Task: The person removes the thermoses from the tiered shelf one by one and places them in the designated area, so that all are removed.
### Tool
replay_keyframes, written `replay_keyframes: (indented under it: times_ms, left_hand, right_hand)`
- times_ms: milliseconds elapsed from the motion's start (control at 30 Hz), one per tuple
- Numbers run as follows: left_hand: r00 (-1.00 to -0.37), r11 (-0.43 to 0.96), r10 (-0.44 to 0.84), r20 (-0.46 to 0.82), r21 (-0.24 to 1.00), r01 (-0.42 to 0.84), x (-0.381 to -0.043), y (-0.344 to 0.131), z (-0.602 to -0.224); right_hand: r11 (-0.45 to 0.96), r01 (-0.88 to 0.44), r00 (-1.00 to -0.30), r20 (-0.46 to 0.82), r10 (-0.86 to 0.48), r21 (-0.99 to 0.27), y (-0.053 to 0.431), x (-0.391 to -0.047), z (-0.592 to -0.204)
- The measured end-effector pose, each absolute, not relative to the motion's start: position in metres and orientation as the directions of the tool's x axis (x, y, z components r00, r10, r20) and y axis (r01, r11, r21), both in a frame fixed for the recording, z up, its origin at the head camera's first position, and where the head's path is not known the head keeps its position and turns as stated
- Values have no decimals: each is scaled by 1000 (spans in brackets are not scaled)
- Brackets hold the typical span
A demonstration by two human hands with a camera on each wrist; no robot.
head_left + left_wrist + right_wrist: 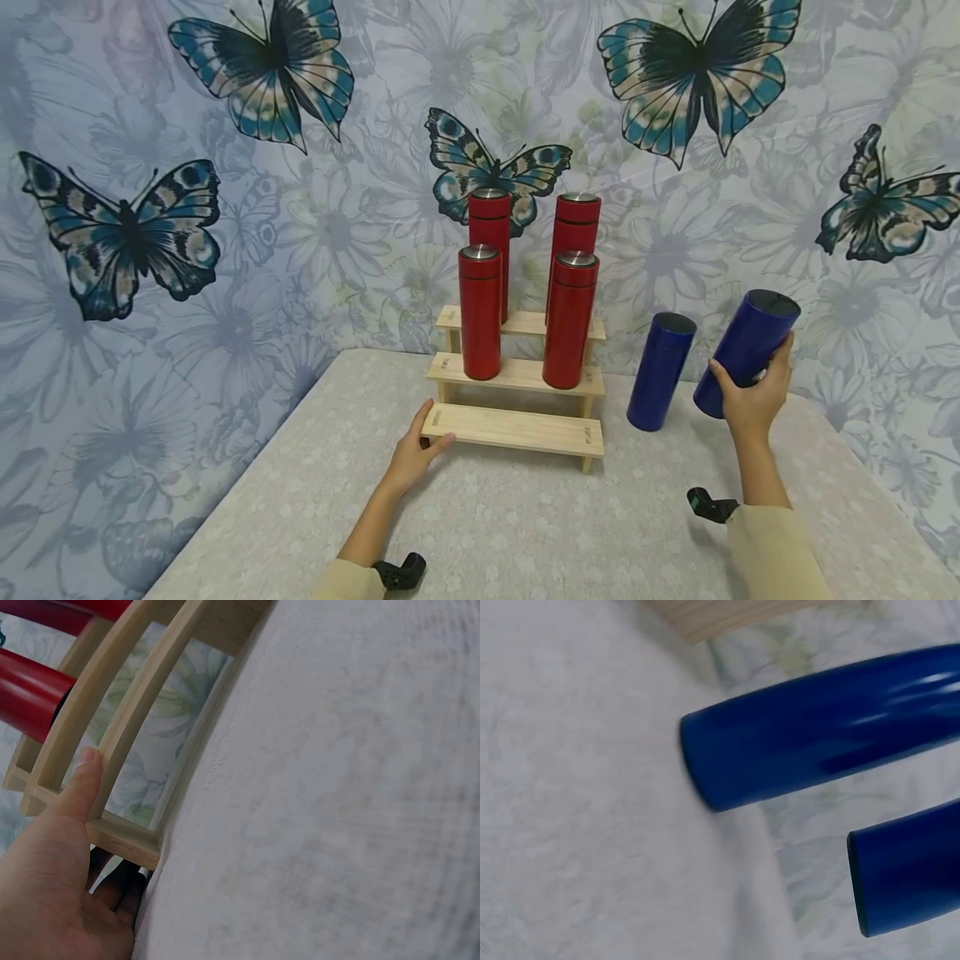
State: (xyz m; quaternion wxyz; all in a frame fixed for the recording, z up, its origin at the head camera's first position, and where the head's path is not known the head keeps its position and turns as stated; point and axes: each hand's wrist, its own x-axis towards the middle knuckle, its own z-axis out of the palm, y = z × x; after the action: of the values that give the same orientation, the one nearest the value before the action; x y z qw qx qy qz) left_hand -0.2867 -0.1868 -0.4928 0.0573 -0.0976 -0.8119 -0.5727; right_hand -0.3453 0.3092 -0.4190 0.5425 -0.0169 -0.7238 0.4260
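Note:
A three-step wooden stand [517, 429] stands on the table with red thermos flasks on its two upper steps. My left hand [412, 454] grips the left end of its lowest step, and in the left wrist view the thumb [84, 784] lies along the wood with the fingers around the end. My right hand [757, 400] holds a blue thermos flask [750, 337], tilted with its top leaning right. In the right wrist view that flask's base [907, 870] shows at the lower right, the hand itself out of sight. Another blue flask [660, 375] stands just left of it.
Two red flasks, left [480, 321] and right [572, 321], stand on the middle step; two more, left [489, 221] and right [577, 212], stand behind on the top step. A butterfly-patterned backdrop [337, 225] rises behind the pale table [510, 533].

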Motion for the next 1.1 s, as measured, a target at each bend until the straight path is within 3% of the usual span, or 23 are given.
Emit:
replay_keyframes:
  times_ms: [433, 767, 1100]
  left_hand:
    - [-979, 337, 53, 196, 919, 203, -305, -191, -524]
    - [-979, 321, 84, 186, 925, 203, -289, -186, -499]
    - [-975, 342, 50, 217, 913, 221, -305, -190, -521]
  right_hand:
    - [621, -398, -501, 727, 470, -675, 330, -363, -466]
    - [623, -375, -543, 708, 452, -686, 326, -362, -474]
    - [607, -342, -585, 668, 460, -718, 325, -362, -477]
